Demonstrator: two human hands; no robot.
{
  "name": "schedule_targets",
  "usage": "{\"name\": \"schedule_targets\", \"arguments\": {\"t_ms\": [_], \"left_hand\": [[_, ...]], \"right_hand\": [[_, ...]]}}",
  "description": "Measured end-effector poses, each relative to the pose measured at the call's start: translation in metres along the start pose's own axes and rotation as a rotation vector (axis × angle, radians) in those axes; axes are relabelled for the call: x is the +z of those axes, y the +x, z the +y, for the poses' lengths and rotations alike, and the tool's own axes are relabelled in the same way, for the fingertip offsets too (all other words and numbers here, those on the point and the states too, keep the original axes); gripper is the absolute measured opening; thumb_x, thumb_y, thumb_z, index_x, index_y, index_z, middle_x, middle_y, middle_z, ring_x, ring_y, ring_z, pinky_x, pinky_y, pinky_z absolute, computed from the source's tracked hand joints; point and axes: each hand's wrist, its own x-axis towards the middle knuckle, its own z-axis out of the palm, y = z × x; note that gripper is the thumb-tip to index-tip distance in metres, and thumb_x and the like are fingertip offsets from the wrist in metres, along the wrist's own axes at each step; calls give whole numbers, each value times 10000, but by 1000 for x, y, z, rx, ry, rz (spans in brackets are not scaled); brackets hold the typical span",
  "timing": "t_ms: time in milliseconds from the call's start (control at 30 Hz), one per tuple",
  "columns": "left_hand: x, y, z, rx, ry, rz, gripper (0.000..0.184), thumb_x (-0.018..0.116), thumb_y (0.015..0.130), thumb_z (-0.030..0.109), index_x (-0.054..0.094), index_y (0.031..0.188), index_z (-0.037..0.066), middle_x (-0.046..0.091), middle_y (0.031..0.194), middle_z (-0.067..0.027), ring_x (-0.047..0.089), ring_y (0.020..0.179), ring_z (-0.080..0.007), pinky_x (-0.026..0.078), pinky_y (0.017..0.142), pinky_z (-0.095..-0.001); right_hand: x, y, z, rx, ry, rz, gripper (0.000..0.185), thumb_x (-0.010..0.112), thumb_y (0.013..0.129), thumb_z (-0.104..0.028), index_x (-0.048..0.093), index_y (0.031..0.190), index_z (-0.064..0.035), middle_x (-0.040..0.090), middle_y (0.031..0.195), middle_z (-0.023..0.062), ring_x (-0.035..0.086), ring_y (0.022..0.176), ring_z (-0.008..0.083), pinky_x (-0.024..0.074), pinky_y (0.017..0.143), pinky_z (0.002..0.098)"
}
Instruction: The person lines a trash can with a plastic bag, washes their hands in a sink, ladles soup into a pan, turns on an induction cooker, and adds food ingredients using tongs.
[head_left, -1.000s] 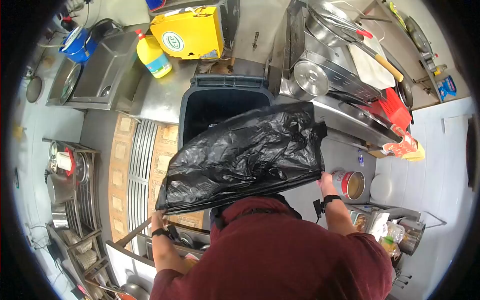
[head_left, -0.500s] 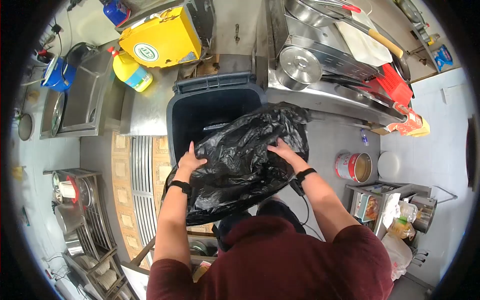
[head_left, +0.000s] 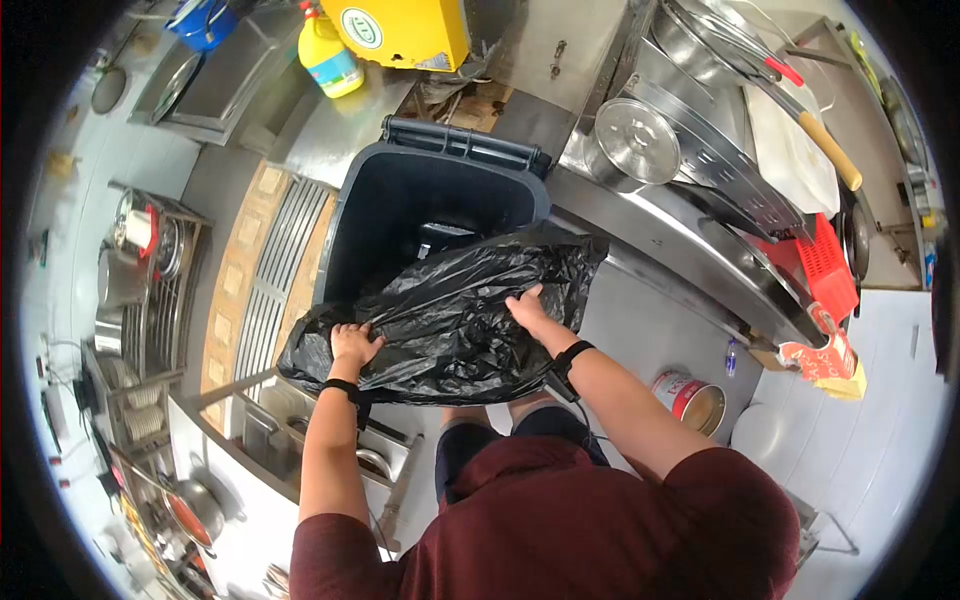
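A black bin bag (head_left: 455, 315), crumpled and glossy, spreads between my hands in front of my body. My left hand (head_left: 352, 345) grips its left part, the fingers over the plastic and the thumb apart. On the right part, my right hand (head_left: 527, 308) has its thumb on top, while its other fingers are partly hidden in folds. The bag's far edge overlaps the near side of a dark grey wheelie bin (head_left: 335, 235). That bin stands open beyond the bag, its inside dark with a small light patch low down.
A yellow bottle (head_left: 330, 60) and a yellow box (head_left: 405, 30) stand on the steel counter at the back. Right of the bin are a lidded steel pot (head_left: 637, 140) and a red basket (head_left: 828, 268). A tin (head_left: 690, 400) sits on the floor. Steel racks (head_left: 150, 310) line the left.
My view has turned and shifted. Both hands and the bag have come nearer my body and to the left, uncovering more of the bin. My left hand's fingers now lie closer together.
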Motion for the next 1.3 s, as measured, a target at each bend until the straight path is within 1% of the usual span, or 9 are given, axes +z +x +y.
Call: {"name": "schedule_targets", "arguments": {"t_ms": [367,500,600,767,833,967,1067,1167,1300], "left_hand": [[115,-121,-41,-222,-64,51,715,551,717,503,325,1314,180,319,1346,-116,254,1264,-266,176,1040,-389],[143,-163,-43,-424,-165,392,725,549,769,418,198,1361,190,240,1362,-170,246,1239,-351,244,1002,-433],[178,-176,-57,-620,-478,539,829,644,723,224,127,1370,181,238,1323,-259,298,1182,-418,293,972,-434],[163,-190,-70,-713,-701,439,903,668,664,264,116,1376,205,391,1178,-276,425,1049,-427,343,917,-440],[170,-183,-77,-705,-666,425,861,637,668,324,149,1369,219,485,1084,-257,489,977,-407,364,888,-434],[165,-175,-92,-714,-744,333,812,617,682,308,178,1360,227,572,995,-206,546,941,-349,410,845,-416],[136,-181,-92,-764,-678,251,697,614,703,309,283,1309,216,598,975,-156,554,936,-337,442,799,-419],[155,-160,-121,-692,-586,148,492,592,732,277,413,1176,166,607,940,-155,573,901,-320,450,772,-423],[145,-135,-149,-866,-1183,364,340,555,785,276,443,1003,39,613,813,-179,595,840,-287,447,739,-432]], "right_hand": [[118,-27,123,66,41,-17,1008,598,795,-292,-215,1292,34,150,1379,245,303,1218,316,287,979,386],[139,-7,177,-133,232,-290,877,605,791,-320,51,1284,147,274,1295,283,321,1201,316,310,948,374],[148,11,206,-176,293,-232,565,581,809,-335,391,1078,125,482,1048,178,513,868,242,426,734,363],[94,-34,161,-443,-789,-240,617,565,712,-562,571,658,53,553,578,161,585,625,270,454,617,364],[70,-90,126,-621,-921,-20,509,626,689,-474,561,735,29,593,666,173,591,654,321,460,607,382],[22,-112,101,-648,-680,527,849,705,632,-327,241,1274,-22,607,807,207,598,734,353,470,643,395],[-10,-70,107,-647,-788,683,747,676,685,-255,250,1259,-36,602,767,199,611,660,324,478,568,384],[-39,-21,87,-212,-251,2,446,494,818,-67,350,1236,-8,599,681,149,595,498,196,475,410,294],[-57,-11,30,-518,346,203,376,331,817,-5,371,1186,60,582,676,150,600,538,223,515,489,315]]}}
